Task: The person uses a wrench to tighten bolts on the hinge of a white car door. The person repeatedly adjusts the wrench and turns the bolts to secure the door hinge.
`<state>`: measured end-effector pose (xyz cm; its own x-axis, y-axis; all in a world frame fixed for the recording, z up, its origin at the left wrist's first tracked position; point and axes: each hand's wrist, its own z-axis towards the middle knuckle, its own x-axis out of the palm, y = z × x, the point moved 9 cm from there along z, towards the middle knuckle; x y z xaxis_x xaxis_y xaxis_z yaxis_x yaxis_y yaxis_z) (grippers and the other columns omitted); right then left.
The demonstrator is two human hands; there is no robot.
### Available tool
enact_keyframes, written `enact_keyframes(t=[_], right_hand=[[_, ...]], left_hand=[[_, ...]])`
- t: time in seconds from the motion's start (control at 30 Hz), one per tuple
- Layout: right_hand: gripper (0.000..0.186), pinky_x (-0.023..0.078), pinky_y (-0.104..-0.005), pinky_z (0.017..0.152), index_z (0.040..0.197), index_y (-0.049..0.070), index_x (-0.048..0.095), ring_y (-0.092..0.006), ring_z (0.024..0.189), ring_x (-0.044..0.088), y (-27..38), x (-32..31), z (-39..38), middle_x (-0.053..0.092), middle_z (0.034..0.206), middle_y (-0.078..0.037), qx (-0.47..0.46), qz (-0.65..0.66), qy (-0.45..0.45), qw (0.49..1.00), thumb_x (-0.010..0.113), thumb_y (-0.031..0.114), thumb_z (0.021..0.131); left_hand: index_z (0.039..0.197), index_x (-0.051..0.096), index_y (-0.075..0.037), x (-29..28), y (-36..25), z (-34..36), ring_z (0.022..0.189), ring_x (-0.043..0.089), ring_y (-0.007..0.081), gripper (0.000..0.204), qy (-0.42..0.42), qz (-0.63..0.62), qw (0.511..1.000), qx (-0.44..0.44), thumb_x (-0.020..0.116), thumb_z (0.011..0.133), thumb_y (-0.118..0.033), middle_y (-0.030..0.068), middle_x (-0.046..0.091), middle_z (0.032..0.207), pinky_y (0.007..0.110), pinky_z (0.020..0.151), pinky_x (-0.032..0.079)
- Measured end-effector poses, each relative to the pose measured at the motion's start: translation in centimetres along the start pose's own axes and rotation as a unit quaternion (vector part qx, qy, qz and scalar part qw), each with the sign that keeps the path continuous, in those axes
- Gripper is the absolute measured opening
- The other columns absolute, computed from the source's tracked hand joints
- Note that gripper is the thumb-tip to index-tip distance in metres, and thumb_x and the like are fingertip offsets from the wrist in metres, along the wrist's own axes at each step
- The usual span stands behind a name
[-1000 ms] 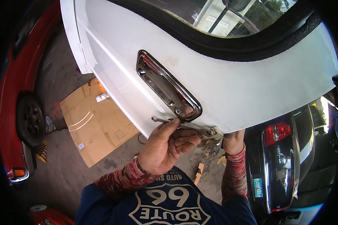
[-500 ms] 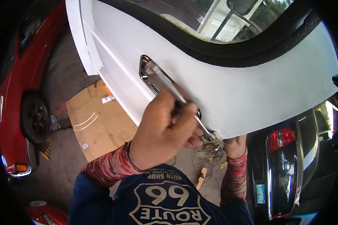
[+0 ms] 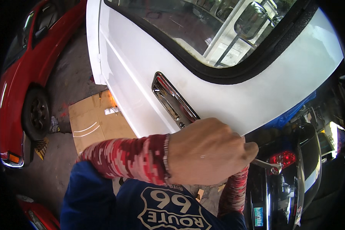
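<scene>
Left hand (image 3: pixel 211 153) clenched around a wrench (image 3: pixel 264 165), its ring end projecting past the lower edge of the white vehicle panel (image 3: pixel 218 101). Right hand hidden; its grip cannot be told. Judged hazard: 1 careless swing could chip paint or chrome handle (image 3: pixel 176 102).

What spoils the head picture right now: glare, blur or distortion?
Head view: a pale sheen on the white panel at upper right, and reflections cluttering the window; head view: the left hand looks slightly soft, perhaps from motion, though the wrench end is readable; head view: the red car bends along the fisheye rim, corners black.
</scene>
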<state>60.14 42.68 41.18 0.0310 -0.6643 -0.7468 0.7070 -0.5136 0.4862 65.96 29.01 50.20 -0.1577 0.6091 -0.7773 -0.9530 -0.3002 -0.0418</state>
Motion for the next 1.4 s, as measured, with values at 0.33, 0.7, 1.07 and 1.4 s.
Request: enact_keyframes(t=[0.33,0.7,1.07,1.4], right_hand=[[0.059,0.044,-0.0416,0.100,0.126,-0.003,0.055,-0.0294,0.112,0.060,0.3,1.0,0.7,0.063,0.121,-0.015,-0.016,-0.013,0.033,0.999,0.071,0.038,0.087],[0.040,0.047,-0.0275,0.074,0.128,-0.002,0.043,-0.0137,0.087,0.058,-2.3,3.0,-0.6,0.059,0.109,-0.009,0.201,0.369,-0.001,0.908,0.060,0.018,0.098],[0.029,0.036,-0.0228,0.050,0.119,0.003,0.048,-0.0069,0.058,0.046,-3.1,3.8,-2.5,0.057,0.080,-0.001,0.192,0.371,-0.175,0.891,0.063,0.010,0.095],[0.018,0.035,-0.0233,0.049,0.110,0.004,0.056,-0.0063,0.057,0.046,-1.6,3.6,-2.6,0.057,0.077,0.001,0.224,0.333,-0.131,0.907,0.063,0.011,0.095]], left_hand=[[0.087,0.060,0.004,-3.3,-2.0,-1.0,0.053,0.066,0.0249,0.019,-0.171,-0.054,0.984,0.019,0.065,0.082,-0.014,0.0101,0.060,0.057,0.037,0.046,0.049],[0.111,0.053,-0.004,8.0,5.7,-16.3,0.051,0.064,0.0154,0.032,-0.423,-0.646,0.460,-0.438,0.051,0.101,-0.034,0.0104,0.066,0.071,0.022,0.043,0.049],[0.118,0.057,-0.007,10.5,4.1,-15.9,0.065,0.072,0.0207,0.029,-0.391,-0.742,0.323,-0.438,0.046,0.104,-0.030,0.0124,0.072,0.080,0.028,0.054,0.059],[0.113,0.049,0.001,-2.4,2.2,-7.5,0.047,0.061,0.0189,0.030,-0.224,-0.167,0.942,-0.184,0.060,0.096,-0.022,0.0099,0.061,0.064,0.029,0.044,0.050]])
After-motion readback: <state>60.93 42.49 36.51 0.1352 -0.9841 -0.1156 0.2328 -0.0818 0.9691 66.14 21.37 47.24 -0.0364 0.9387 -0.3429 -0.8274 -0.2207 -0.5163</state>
